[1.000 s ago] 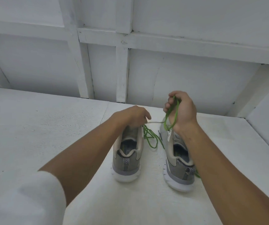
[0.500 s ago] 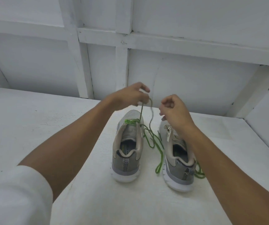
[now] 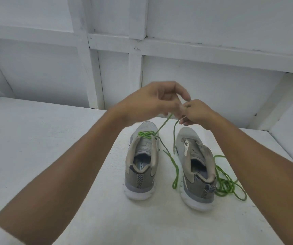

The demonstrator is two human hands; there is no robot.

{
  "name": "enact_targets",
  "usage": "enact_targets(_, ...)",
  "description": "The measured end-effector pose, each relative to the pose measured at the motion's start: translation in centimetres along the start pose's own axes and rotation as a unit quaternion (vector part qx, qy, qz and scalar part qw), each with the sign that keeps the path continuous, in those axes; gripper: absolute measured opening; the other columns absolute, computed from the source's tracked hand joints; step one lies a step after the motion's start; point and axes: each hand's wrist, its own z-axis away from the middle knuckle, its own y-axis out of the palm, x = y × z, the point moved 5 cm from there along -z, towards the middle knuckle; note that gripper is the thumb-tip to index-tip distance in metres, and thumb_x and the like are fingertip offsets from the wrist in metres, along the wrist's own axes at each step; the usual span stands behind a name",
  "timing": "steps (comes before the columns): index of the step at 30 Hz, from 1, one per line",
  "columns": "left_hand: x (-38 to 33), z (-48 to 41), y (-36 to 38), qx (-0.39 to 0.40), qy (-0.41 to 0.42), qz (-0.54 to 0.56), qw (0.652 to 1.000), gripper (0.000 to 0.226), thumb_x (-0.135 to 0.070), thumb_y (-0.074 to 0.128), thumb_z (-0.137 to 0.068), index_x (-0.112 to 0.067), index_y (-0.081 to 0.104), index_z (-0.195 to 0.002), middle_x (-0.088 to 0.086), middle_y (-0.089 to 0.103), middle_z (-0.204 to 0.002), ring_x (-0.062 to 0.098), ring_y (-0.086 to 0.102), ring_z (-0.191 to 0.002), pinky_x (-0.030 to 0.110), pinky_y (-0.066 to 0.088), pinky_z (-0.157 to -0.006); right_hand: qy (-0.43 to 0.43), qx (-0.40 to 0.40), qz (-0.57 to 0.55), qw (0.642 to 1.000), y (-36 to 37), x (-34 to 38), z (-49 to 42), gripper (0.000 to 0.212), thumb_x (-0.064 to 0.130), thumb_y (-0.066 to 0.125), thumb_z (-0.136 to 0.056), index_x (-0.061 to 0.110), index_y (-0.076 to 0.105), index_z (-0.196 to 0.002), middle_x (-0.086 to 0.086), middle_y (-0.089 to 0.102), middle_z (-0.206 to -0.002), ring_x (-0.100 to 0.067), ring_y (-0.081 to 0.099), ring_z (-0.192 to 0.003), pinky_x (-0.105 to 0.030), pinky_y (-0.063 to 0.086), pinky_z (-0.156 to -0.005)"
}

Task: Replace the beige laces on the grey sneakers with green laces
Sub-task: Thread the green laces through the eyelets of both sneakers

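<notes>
Left hand [image 3: 152, 101] and right hand [image 3: 196, 112] pinching green lace [image 3: 144, 134] strands, pinch points blurred, partly hidden

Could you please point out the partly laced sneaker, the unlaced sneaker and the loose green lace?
partly laced sneaker [image 3: 139, 181]: head view, heel tab.
unlaced sneaker [image 3: 186, 136]: head view, toe cap.
loose green lace [image 3: 228, 183]: head view, tangled middle.
</notes>
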Motion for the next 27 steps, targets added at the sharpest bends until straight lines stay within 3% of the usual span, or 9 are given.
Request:
enact_targets(3, 0.6, 2.4, 1.8, 0.047, -0.015, -0.001, 0.999, 0.019, -0.007, 0.064, -0.083, -0.013, 0.066, -0.1, 0.005, 0.071, -0.079, 0.014, 0.065, -0.079, 0.027, 0.046, -0.081, 0.017, -0.016, -0.045, 0.999, -0.7, 0.0, -0.8, 0.019, -0.01, 0.047, -0.089, 0.0, 0.064, -0.087, -0.015, 0.064, -0.077, -0.018, 0.065, -0.059, -0.021, 0.054, -0.052)
enact_targets(6, 1.8, 4.5, 3.8, 0.078, -0.041, -0.074, 0.993, 0.014, -0.011, 0.07, -0.084, -0.02, 0.068, -0.094, -0.01, 0.072, -0.079, 0.006, 0.067, -0.08, 0.025, 0.049, -0.081, 0.041, -0.03, -0.158, 0.986, -1.5, 0.2, -1.9, 0.024, -0.014, 0.039, -0.091, -0.003, 0.059, -0.095, -0.019, 0.06, -0.089, -0.022, 0.064, -0.07, -0.03, 0.059, -0.068)
enact_targets(9, 3.2, 6.3, 6.0, 0.111, -0.038, -0.183, 0.976, 0.011, -0.022, 0.07, -0.086, -0.027, 0.068, -0.095, -0.018, 0.07, -0.084, -0.002, 0.064, -0.086, 0.025, 0.05, -0.087, 0.055, -0.058, -0.265, 0.961, -2.7, 1.3, -2.8, 0.013, -0.003, 0.043, -0.096, 0.0, 0.054, -0.088, -0.014, 0.055, -0.08, -0.022, 0.06, -0.066, -0.026, 0.056, -0.055)
enact_targets(12, 4.6, 7.3, 7.5, 0.11, 0.006, -0.305, 0.946, 0.012, -0.028, 0.064, -0.088, -0.028, 0.067, -0.1, -0.015, 0.068, -0.093, -0.003, 0.056, -0.094, 0.019, 0.041, -0.092, 0.051, -0.102, -0.262, 0.958, -4.4, 2.7, -3.0, 0.007, 0.006, 0.044, -0.099, 0.004, 0.051, -0.098, -0.01, 0.058, -0.084, -0.015, 0.052, -0.057, -0.019, 0.043, -0.041)
enact_targets(15, 6.0, 7.9, 8.2, 0.092, 0.027, -0.375, 0.922, 0.011, -0.033, 0.058, -0.091, -0.03, 0.065, -0.1, -0.015, 0.065, -0.096, -0.001, 0.051, -0.098, 0.032, 0.028, -0.104, 0.034, -0.139, -0.238, 0.961, -5.9, 3.9, -3.2, 0.018, 0.01, 0.04, -0.1, 0.009, 0.047, -0.116, -0.004, 0.066, -0.089, -0.012, 0.042, -0.053, -0.016, 0.03, -0.038)
enact_targets(19, 7.3, 7.8, 7.7, 0.073, 0.019, -0.406, 0.911, 0.017, -0.038, 0.058, -0.092, -0.034, 0.065, -0.106, -0.015, 0.063, -0.107, 0.003, 0.041, -0.122, 0.036, 0.018, -0.109, 0.012, -0.127, -0.251, 0.96, -6.4, 5.0, -2.9, 0.02, 0.011, 0.039, -0.1, 0.008, 0.045, -0.119, -0.005, 0.07, -0.096, -0.012, 0.043, -0.055, -0.019, 0.031, -0.041)
enact_targets(22, 8.0, 7.3, 5.7, 0.03, 0.015, -0.366, 0.93, 0.021, -0.047, 0.058, -0.089, -0.036, 0.068, -0.104, -0.019, 0.06, -0.111, 0.002, 0.039, -0.123, 0.04, 0.026, -0.108, -0.008, -0.079, -0.279, 0.957, -5.6, 5.7, -2.3, 0.018, 0.004, 0.039, -0.1, 0.003, 0.052, -0.112, -0.009, 0.068, -0.097, -0.014, 0.056, -0.059, -0.02, 0.044, -0.046)
enact_targets(24, 9.0, 6.6, 3.3, -0.054, -0.012, -0.338, 0.939, 0.018, -0.045, 0.056, -0.09, -0.036, 0.069, -0.099, -0.019, 0.059, -0.109, 0.004, 0.044, -0.117, 0.044, 0.036, -0.103, -0.021, -0.054, -0.287, 0.956, -4.7, 6.1, -1.6, 0.019, -0.001, 0.039, -0.098, 0.002, 0.057, -0.101, -0.011, 0.066, -0.091, -0.013, 0.061, -0.06, -0.02, 0.049, -0.05)
enact_targets(27, 11.0, 5.8, 0.0, -0.187, -0.119, -0.331, 0.917, 0.018, -0.036, 0.054, -0.094, -0.032, 0.066, -0.108, -0.011, 0.058, -0.112, 0.011, 0.047, -0.111, 0.033, 0.04, -0.094, -0.035, -0.022, -0.287, 0.957, -2.9, 6.4, -0.6, 0.018, -0.002, 0.043, -0.095, 0.002, 0.061, -0.095, -0.009, 0.066, -0.085, -0.01, 0.058, -0.055, -0.018, 0.047, -0.049)
